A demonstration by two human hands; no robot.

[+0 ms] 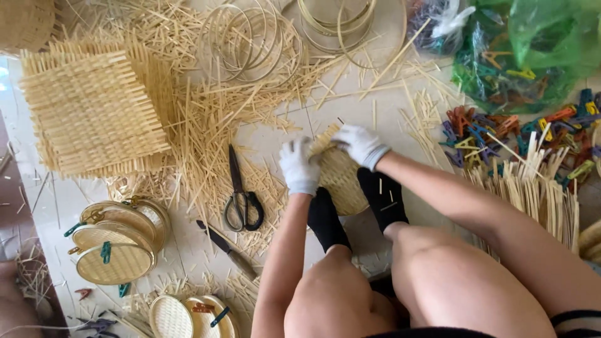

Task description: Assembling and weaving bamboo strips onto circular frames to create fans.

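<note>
A round woven tray is held on the floor between two black-socked feet, gripped at its far rim by the gloved left hand and right hand. Scissors lie just left.

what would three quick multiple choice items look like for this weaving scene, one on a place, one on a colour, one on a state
1. Where do the scissors lie?
A. left of the gloved hands
B. in the green bag
C. on the woven mats

2. What colour are the gloves on the left hand and right hand?
A. black
B. white
C. green

3. How is the round woven piece kept?
A. hung up
B. lying untouched
C. gripped by both hands, between the socked feet

Answers: 1 A, they rest on the floor beside the left hand. 2 B, both gloves show white. 3 C, both hands clasp its top edge.
</note>
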